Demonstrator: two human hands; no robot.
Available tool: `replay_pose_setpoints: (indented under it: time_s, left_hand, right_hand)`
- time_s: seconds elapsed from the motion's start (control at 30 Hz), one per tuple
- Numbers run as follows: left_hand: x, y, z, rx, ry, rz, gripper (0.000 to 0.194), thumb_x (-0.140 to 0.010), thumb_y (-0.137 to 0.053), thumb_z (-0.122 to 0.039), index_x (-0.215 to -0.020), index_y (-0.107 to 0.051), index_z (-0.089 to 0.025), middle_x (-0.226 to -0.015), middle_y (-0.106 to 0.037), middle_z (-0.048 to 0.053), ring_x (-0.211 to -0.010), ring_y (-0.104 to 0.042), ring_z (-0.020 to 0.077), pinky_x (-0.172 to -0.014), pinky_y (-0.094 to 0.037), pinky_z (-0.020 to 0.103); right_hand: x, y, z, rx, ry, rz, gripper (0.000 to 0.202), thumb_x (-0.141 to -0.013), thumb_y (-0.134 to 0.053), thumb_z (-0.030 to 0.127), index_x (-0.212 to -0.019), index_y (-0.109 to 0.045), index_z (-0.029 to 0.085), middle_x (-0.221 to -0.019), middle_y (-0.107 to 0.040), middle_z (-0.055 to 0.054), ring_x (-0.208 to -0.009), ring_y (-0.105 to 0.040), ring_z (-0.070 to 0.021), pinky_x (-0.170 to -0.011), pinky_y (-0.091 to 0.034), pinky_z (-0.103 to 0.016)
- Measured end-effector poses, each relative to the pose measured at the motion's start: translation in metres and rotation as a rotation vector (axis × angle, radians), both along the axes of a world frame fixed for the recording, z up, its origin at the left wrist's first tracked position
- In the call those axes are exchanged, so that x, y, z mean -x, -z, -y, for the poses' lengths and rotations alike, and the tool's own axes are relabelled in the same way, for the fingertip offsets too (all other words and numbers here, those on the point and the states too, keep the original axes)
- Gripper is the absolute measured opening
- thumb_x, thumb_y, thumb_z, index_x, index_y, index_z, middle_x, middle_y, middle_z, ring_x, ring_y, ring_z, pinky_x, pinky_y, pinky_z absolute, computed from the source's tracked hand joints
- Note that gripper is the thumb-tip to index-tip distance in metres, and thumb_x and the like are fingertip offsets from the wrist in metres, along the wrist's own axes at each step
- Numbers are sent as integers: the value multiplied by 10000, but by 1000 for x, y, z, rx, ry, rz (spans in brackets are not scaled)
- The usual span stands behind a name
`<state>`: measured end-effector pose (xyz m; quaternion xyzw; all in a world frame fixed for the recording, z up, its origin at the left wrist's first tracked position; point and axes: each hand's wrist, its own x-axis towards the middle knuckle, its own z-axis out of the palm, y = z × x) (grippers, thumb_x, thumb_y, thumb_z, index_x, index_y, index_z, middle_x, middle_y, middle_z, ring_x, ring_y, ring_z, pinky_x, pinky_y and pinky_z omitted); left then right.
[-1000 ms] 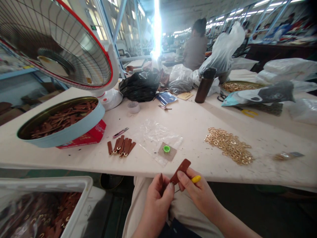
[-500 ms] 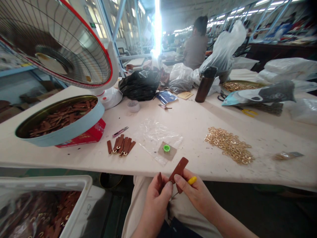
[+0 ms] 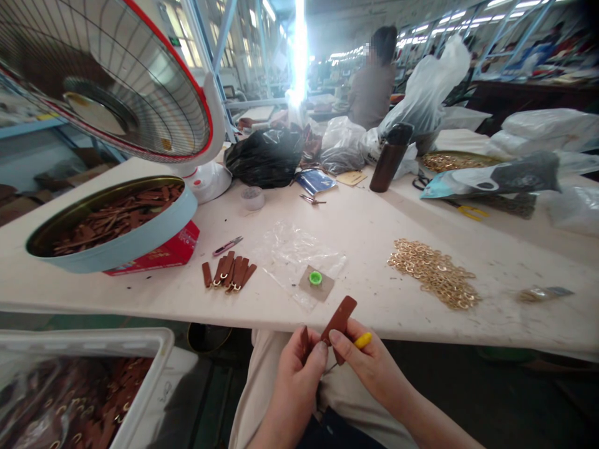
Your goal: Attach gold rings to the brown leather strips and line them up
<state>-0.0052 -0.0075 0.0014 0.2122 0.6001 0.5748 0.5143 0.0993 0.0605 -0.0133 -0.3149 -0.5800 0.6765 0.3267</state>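
Observation:
A brown leather strip is pinched between my two hands, just over the table's front edge and my lap. My left hand is closed on its lower end, and another brown piece shows between the fingers. With thumb and fingers my right hand grips the strip's side. It also keeps a thin tool with a yellow handle tucked in the palm, its metal shaft pointing down left. Beyond the hands, a green cap sits on a small grey-brown square. The strip's lower end is hidden by my fingers.
To the left lie brown strips with gold rings, thread snips and a round tin of strips beside a fan. Gold rings are heaped at right. A white bin stands lower left; a bottle farther back.
Both hands hold nearly the same pose around the leather strip. The view has shifted very slightly.

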Motion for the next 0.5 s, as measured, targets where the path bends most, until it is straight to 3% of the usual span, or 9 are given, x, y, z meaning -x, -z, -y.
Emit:
replay_pose_setpoints:
  time_s: [0.5]
  left_hand:
    - [-3,10,2,5,-24,35,159,-703,-612,-249,-649,-486,-167,-562,-410,-55,-523,-325,79,-512,-284,207]
  right_hand:
    - [0,9,3,78,11,-32,288,-792,-587,440,-705,-582,166,-555,-436,45,-545,-412,-109,-554,-398,-231]
